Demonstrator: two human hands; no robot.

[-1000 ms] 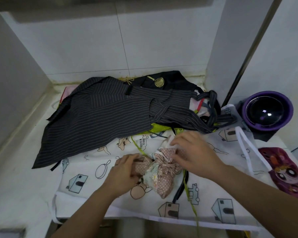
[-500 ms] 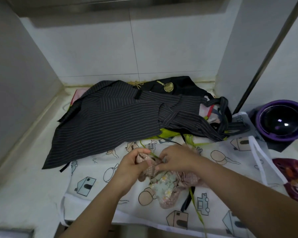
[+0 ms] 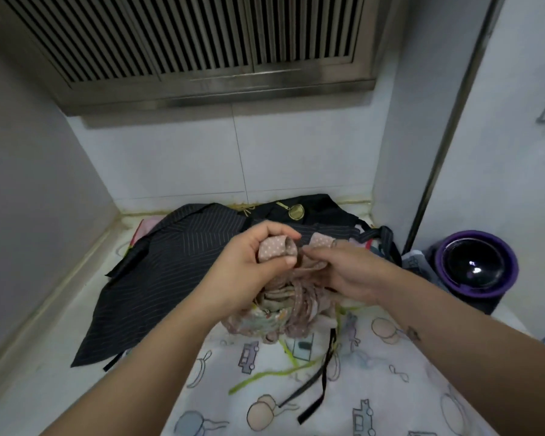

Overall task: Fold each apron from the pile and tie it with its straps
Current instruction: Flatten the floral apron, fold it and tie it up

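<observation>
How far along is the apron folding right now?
Done: the pink dotted apron looks folded into a bundle. In hand: the left hand and right hand pinch its dotted straps above it, apparently tying the knot. Left: the striped apron, the black apron with a gold emblem and the white cartoon-print apron lie unfolded.

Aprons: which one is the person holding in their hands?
The pink dotted apron, bunched into a bundle: the left hand and right hand grip its straps. The dark striped apron, black badge apron and white cartoon apron lie unheld.
</observation>
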